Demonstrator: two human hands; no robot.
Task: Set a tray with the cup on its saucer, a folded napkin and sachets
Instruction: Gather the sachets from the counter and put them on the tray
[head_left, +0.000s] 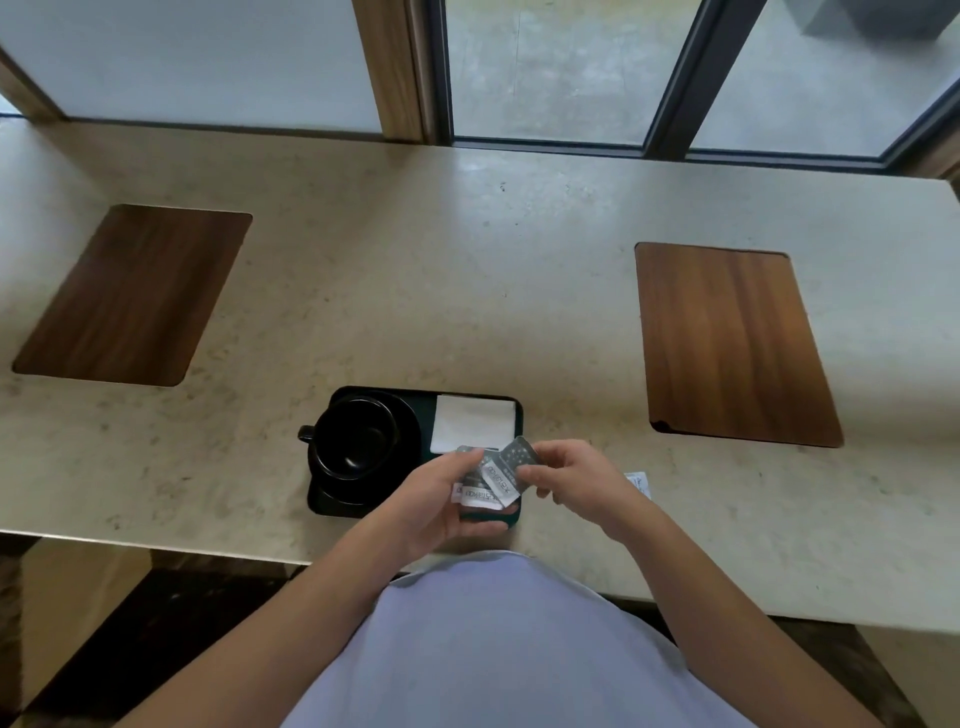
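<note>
Stone counter (467, 270) spans the full width of the frame, pale beige; windows with dark frames run along the top edge. Two wooden inlay panels sit in it: left panel (132, 296) at mid-left, right panel (727, 343) at mid-right, well apart from everything else.

Person's torso in a light lavender shirt (493, 649) fills the bottom centre, both bare forearms reaching up into the frame.

Black tray (332, 506) sits at lower centre, near the counter's front edge, its right near corner hidden under the hands. On its left half: black saucer (410, 441) with the black cup (356, 436) standing upright on it, handle pointing to frame left, cup looks empty. On the tray's upper right part: white folded napkin (475, 421), lying flat, just beside the saucer.

Left hand (441, 499) is over the tray's lower right area, palm up, fingers curled, holding a small bunch of sachets (485, 491), grey and white with print. Right hand (566, 475) is just right of it, thumb and fingers pinched on one grey patterned sachet (517, 454) at the top of the bunch. Cannot tell whether that one is clear of the rest or touching them. Hands nearly meet over the sachets.

Small white paper scrap (639, 480) lies on the counter just right of the right hand, partly hidden by the wrist.
</note>
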